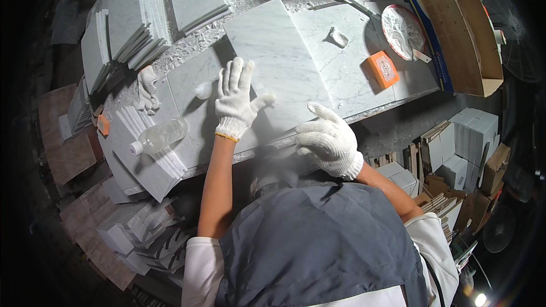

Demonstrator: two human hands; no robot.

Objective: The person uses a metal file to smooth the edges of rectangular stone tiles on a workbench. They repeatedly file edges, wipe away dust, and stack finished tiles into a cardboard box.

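A large white-grey marble tile (278,45) lies at an angle on top of other marble slabs on the table. My left hand (236,96), in a white knitted glove, rests flat with its fingers apart on the tile's left edge. By the tile's near right corner is my right hand (330,142), gloved the same way. Its thumb stands off from loosely bent fingers, and I see nothing held in them. A small clear rounded object (203,90) lies on the slab just left of my left hand. Farther left, a clear bottle with a white cap (162,136) lies on stacked thin tiles (151,159).
Stacked marble tiles (133,14) stand at the far left near a crumpled white glove (148,89). To the right are an orange box (383,69), a red-rimmed dish of white paste (402,31) and an open cardboard box (463,28). White cartons (475,131) stand below the table's right side.
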